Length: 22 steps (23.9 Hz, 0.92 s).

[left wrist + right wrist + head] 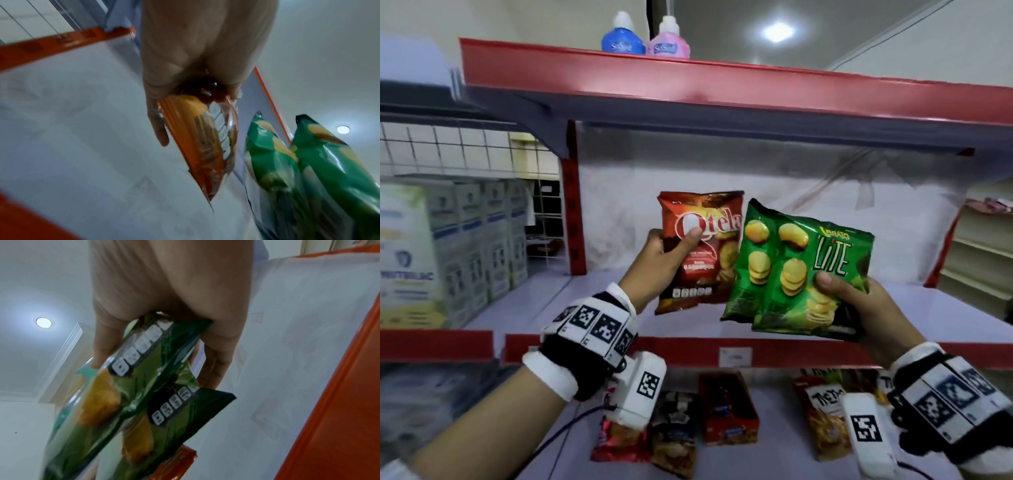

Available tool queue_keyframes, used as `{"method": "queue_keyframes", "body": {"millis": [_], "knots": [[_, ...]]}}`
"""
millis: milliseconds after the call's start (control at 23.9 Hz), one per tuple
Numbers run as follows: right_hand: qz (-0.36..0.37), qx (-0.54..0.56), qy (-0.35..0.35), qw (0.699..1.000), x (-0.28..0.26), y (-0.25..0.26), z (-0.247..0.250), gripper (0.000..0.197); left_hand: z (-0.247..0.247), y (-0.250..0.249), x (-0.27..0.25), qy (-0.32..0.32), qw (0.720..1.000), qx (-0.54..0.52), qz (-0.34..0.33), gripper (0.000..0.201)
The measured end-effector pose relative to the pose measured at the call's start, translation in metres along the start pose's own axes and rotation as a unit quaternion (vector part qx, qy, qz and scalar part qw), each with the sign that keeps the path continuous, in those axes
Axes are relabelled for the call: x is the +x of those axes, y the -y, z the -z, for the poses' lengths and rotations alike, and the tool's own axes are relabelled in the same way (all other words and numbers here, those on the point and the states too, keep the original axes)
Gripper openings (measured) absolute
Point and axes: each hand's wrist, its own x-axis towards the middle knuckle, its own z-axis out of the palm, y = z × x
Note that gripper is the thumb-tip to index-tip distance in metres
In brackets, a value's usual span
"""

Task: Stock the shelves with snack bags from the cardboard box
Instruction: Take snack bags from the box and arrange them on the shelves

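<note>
My left hand (pixel 671 246) grips a red Qtela snack bag (pixel 709 260) upright above the white middle shelf (pixel 544 308); the thumb lies on its front. In the left wrist view the same red bag (pixel 207 142) hangs below the left hand (pixel 185 91). My right hand (pixel 859 301) holds two green Lite chip bags (pixel 801 270) stacked together, tilted, right beside the red bag. The right wrist view shows the two green bags (pixel 144 386) pinched in the right hand (pixel 160 331). The cardboard box is not in view.
A red-edged upper shelf (pixel 722 82) with a blue bottle (pixel 622 37) and a pink bottle (pixel 669 41) hangs overhead. White cartons (pixel 448 246) fill the left bay. The lower shelf holds several snack bags (pixel 825 414) and a red display box (pixel 726 407).
</note>
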Motion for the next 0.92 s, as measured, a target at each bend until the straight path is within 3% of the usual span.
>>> {"method": "queue_keyframes", "body": {"millis": [209,418,669,795,921], "knots": [[-0.020,0.016,0.009,1.000,0.043,-0.013,-0.029,0.038,0.087,-0.001,0.058,-0.071,0.991,0.111,0.037,0.042],[-0.021,-0.014,0.040,0.999,0.084,-0.018,-0.034,0.035,0.147,0.021,0.118,-0.084,0.944,0.299,0.112,0.071],[-0.025,-0.075,0.065,0.995,0.111,-0.023,-0.016,0.040,0.168,0.076,0.149,-0.119,0.866,0.468,0.127,0.065],[-0.039,-0.090,0.064,0.993,0.116,-0.028,-0.003,0.037,0.173,0.098,0.156,-0.112,0.851,0.490,0.151,0.057],[-0.052,-0.106,0.056,0.991,0.119,-0.031,0.008,0.036,0.175,0.108,0.163,-0.130,0.862,0.465,0.154,0.050]]}}
